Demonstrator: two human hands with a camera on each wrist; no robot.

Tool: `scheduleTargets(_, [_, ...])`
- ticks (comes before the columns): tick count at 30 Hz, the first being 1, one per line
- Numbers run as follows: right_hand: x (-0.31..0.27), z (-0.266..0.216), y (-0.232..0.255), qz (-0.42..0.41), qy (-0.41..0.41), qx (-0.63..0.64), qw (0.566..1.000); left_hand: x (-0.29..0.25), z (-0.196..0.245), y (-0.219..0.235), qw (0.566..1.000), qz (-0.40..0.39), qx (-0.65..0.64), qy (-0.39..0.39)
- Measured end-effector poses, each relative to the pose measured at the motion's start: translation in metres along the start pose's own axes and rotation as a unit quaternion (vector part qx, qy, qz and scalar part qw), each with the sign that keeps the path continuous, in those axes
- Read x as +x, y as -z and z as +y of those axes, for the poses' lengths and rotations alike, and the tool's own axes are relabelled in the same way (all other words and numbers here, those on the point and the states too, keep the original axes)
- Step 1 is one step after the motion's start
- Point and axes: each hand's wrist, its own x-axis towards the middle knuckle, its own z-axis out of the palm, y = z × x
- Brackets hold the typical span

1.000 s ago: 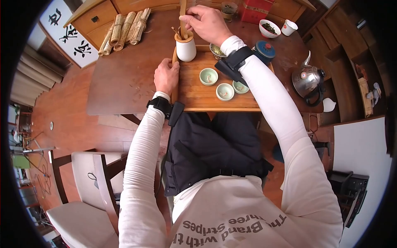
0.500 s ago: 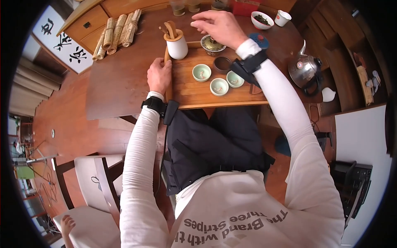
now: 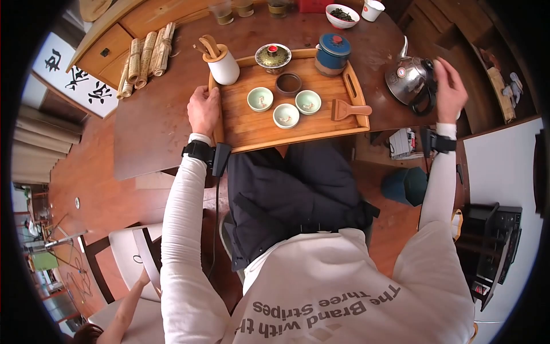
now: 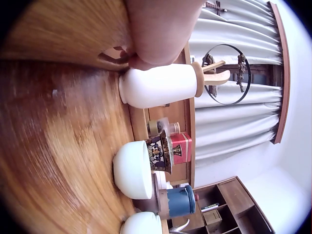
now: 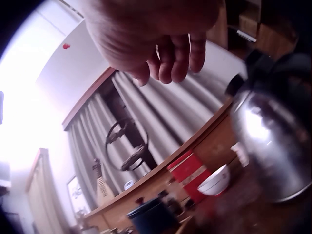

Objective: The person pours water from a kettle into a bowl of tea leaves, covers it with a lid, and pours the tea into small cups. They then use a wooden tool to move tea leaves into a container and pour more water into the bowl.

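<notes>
In the head view my left hand [image 3: 203,109] grips the left side of a wooden tray [image 3: 243,131]. Beside its fingers a white holder [image 3: 224,70] with wooden tea tools stands at the tray's back left corner; the left wrist view shows a finger close to this holder [image 4: 161,85]. My right hand [image 3: 451,92], empty with loosely bent fingers, is raised next to the handle of a steel kettle [image 3: 403,83]. On the tray are three pale green cups [image 3: 260,99], a dark bowl [image 3: 288,83], a patterned lidded bowl [image 3: 273,57], a blue lidded jar [image 3: 333,53] and a wooden-handled brush [image 3: 350,110].
Bamboo scrolls [image 3: 149,54] lie at the table's back left. A white bowl of leaves [image 3: 342,16] and a white cup [image 3: 372,10] stand at the back right. Another person's arm [image 3: 129,304] reaches over a chair at lower left.
My right hand has let go of a wooden tea tool at the white holder and swung far right to the kettle. My left hand stays at the tray's side.
</notes>
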Motion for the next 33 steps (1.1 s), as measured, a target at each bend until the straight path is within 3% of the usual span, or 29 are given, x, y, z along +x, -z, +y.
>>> scheduleTargets(3, [-0.003, 0.042, 0.045, 0.072, -0.05, -0.041, 0.995, 0.004, -0.008, -0.003, 1.0, 0.007, -0.006, -0.018])
scheduleTargets(5, [-0.016, 0.073, 0.062, 0.076, -0.085, -0.034, 0.993, 0.002, -0.004, -0.001, 0.999, 0.017, 0.006, -0.031])
scheduleTargets(7, [-0.034, 0.096, 0.069, 0.013, -0.135, -0.078, 0.988, 0.004, -0.006, -0.002, 1.0, -0.002, 0.008, -0.01])
scheduleTargets(9, [-0.051, 0.098, 0.062, -0.03, -0.213, -0.02, 0.976, 0.003, -0.004, -0.002, 1.0, 0.009, 0.018, -0.018])
scheduleTargets(12, [-0.057, 0.108, 0.048, -0.027, -0.256, 0.004, 0.966, 0.002, -0.002, 0.0, 0.999, 0.016, 0.028, -0.017])
scheduleTargets(15, [-0.062, 0.079, 0.02, -0.006, -0.257, 0.154, 0.954, 0.001, -0.002, 0.001, 0.999, 0.016, 0.038, -0.024])
scheduleTargets(17, [-0.062, 0.074, 0.009, 0.0, -0.313, 0.23, 0.921, 0.001, 0.0, 0.003, 0.998, 0.021, 0.047, -0.039])
scheduleTargets(21, [-0.071, 0.061, 0.002, -0.002, -0.322, 0.245, 0.914, -0.004, 0.013, 0.016, 0.995, 0.027, 0.07, -0.059])
scheduleTargets(23, [-0.074, 0.053, 0.004, 0.013, -0.33, 0.233, 0.915, -0.017, 0.036, 0.025, 0.976, 0.085, 0.147, -0.137])
scheduleTargets(25, [-0.08, 0.056, 0.01, -0.027, -0.329, 0.239, 0.913, -0.023, 0.049, 0.025, 0.972, 0.081, 0.139, -0.174])
scheduleTargets(27, [-0.082, 0.058, 0.014, -0.041, -0.328, 0.241, 0.912, -0.029, 0.066, 0.019, 0.959, 0.027, 0.106, -0.261])
scheduleTargets(31, [-0.078, 0.069, 0.026, -0.095, -0.317, 0.248, 0.911, -0.041, 0.095, -0.017, 0.959, -0.107, 0.096, -0.244])
scheduleTargets(33, [-0.074, 0.073, 0.03, -0.092, -0.324, 0.239, 0.911, -0.048, 0.109, -0.034, 0.95, -0.133, 0.121, -0.255])
